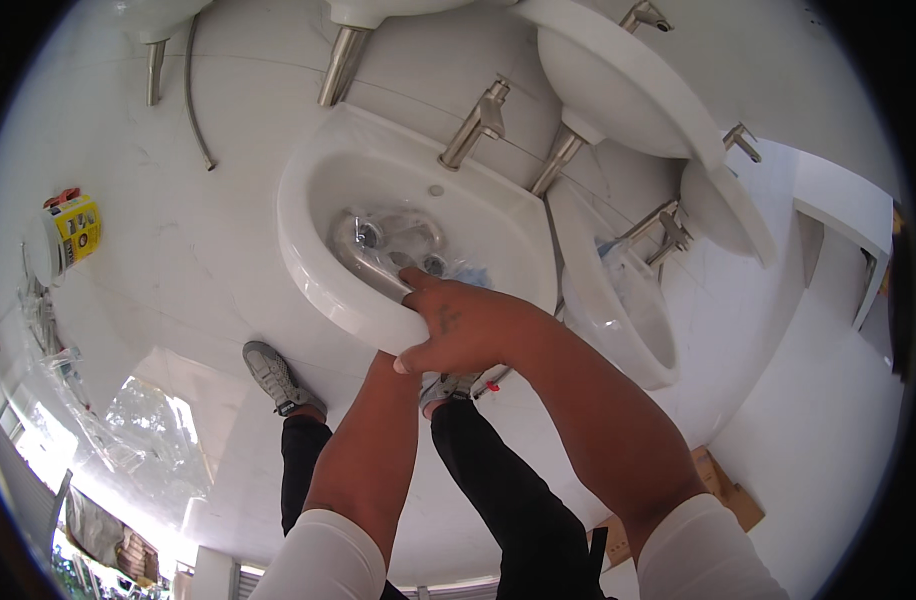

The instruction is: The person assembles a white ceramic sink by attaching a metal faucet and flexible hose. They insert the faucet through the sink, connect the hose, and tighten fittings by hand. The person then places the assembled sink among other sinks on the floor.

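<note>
A white wash basin (323, 310) with a chrome tap (476, 125) stands in front of me. My right hand (453, 325) is closed over its front rim, fingers on the inner side and thumb at the outer edge. My left forearm (363, 450) reaches up to the basin's front and passes beneath it; the left hand itself is hidden there. Inside the bowl lies a bent chrome drain pipe (353, 250), partly in clear plastic wrapping (413, 222). Its lower end is close to my right fingers.
A second white basin (603, 290) stands tilted at the right, with more basins on the wall behind. A flexible hose (190, 100) hangs at the far left. On the left floor are a white-and-yellow tub (76, 230) and plastic wrapping (93, 410). Cardboard (728, 490) lies lower right.
</note>
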`<state>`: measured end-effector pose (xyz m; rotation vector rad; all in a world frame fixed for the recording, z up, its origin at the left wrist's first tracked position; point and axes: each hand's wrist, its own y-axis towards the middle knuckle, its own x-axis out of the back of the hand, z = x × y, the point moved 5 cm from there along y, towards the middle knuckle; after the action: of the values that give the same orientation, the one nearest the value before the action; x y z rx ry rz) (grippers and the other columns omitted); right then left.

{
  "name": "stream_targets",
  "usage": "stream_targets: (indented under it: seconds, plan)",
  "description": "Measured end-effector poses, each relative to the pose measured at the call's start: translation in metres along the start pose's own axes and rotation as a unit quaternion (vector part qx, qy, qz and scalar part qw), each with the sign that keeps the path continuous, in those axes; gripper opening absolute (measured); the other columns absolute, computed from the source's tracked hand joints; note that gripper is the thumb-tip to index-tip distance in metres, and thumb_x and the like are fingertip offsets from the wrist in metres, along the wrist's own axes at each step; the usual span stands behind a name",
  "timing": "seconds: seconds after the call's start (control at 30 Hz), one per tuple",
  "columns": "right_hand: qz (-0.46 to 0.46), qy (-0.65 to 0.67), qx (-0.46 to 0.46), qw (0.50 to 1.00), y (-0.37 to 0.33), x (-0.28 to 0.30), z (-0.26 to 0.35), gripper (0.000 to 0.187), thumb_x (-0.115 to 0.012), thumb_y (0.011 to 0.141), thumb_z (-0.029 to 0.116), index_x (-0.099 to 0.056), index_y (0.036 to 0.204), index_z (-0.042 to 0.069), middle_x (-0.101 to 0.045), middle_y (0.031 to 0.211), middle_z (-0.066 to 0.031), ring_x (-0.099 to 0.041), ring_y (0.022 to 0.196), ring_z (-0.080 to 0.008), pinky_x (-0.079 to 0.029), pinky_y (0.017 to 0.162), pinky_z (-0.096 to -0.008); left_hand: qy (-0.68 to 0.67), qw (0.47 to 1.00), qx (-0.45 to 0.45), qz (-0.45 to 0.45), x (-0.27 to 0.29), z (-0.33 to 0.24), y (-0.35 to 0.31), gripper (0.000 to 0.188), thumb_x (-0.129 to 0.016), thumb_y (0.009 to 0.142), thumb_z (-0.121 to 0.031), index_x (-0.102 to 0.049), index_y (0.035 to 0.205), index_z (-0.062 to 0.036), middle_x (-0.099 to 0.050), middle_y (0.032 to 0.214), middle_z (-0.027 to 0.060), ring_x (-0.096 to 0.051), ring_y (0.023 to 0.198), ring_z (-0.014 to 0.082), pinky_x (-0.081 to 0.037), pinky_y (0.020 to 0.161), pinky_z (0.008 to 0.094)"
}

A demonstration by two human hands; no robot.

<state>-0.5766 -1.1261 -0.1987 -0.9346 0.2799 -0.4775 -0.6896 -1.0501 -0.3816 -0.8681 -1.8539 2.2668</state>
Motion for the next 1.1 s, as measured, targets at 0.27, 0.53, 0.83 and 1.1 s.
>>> stream_targets:
  seconds: [0.27, 0.53, 0.83, 1.1]
  plan:
    - [-0.115, -0.066, -0.091, 0.987, -0.03, 0.002, -0.001, 0.118, -0.063, 0.077, 0.087, -0.04, 0.159, 0.007, -0.036, 0.166, -0.0189, -0.036, 0.154, -0.0348, -0.02, 0.129, -0.0525, 0.266, 0.957, 0.016, -0.118, 0.042, -0.077, -0.157, 0.076, -0.049, 0.107, -0.055, -0.038, 0.151, 0.0059, -0.057, 0.142, 0.0256, -0.06, 0.128, 0.0367, -0.049, 0.109, 0.0458]
    - [-0.434, 0.08, -0.117, 0.89, -0.212, -0.113, 0.009, 0.075, -0.076, 0.091, 0.051, -0.057, 0.142, -0.002, -0.052, 0.151, -0.0258, -0.047, 0.144, -0.0377, -0.038, 0.12, -0.0446, 0.633, 0.759, -0.146, 0.03, -0.028, -0.248, -0.477, 0.057, -0.067, 0.101, -0.024, -0.05, 0.144, 0.0086, -0.071, 0.113, 0.015, -0.07, 0.104, 0.0213, -0.054, 0.096, 0.0359]
    - [-0.239, -0.205, -0.407, 0.858, -0.422, -0.457, -0.056, 0.016, -0.071, 0.082, 0.023, -0.079, 0.082, 0.009, -0.077, 0.094, -0.014, -0.075, 0.092, -0.0332, -0.062, 0.08, -0.0471, 0.597, 0.569, -0.264, 0.501, -0.233, -0.288, -0.842, 0.064, -0.076, 0.092, -0.011, -0.049, 0.148, 0.0043, -0.07, 0.116, 0.0141, -0.068, 0.112, 0.025, -0.052, 0.101, 0.0443]
    - [-0.537, 0.021, -0.262, 0.802, -0.417, -0.473, 0.013, 0.034, -0.066, 0.092, 0.029, -0.077, 0.088, -0.003, -0.075, 0.086, -0.0242, -0.072, 0.082, -0.037, -0.059, 0.081, -0.0462, 0.511, 0.28, -0.349, 0.734, -0.165, -0.229, -1.116, 0.052, -0.082, 0.089, -0.02, -0.064, 0.137, -0.0225, -0.073, 0.101, 0.0157, -0.075, 0.086, 0.0328, -0.062, 0.084, 0.0528]
